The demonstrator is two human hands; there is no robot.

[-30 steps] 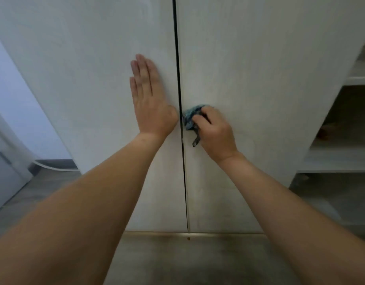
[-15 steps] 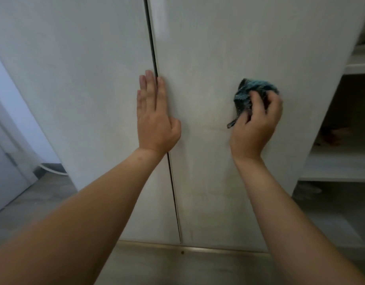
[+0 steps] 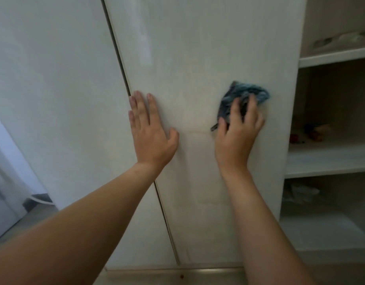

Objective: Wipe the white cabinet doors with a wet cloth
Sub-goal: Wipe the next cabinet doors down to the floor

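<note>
Two white cabinet doors fill the view, the left door [image 3: 58,103] and the right door [image 3: 198,58], split by a dark vertical gap. My left hand [image 3: 150,132] lies flat with straight fingers on the right door, just right of the gap. My right hand [image 3: 238,132] presses a crumpled blue cloth [image 3: 243,93] against the right door, near its right edge. The fingers curl over the cloth, and most of the cloth sticks out above them.
Open white shelves [image 3: 329,157] stand right of the doors, with small objects [image 3: 315,131] on the middle shelf and something pale [image 3: 301,192] lower down. Grey floor [image 3: 177,278] runs below the doors. A white wall and baseboard [image 3: 36,199] are at lower left.
My right hand carried the cloth from the gap between the doors rightward across the right door. My left hand shifted from the left door over the gap onto the right door.
</note>
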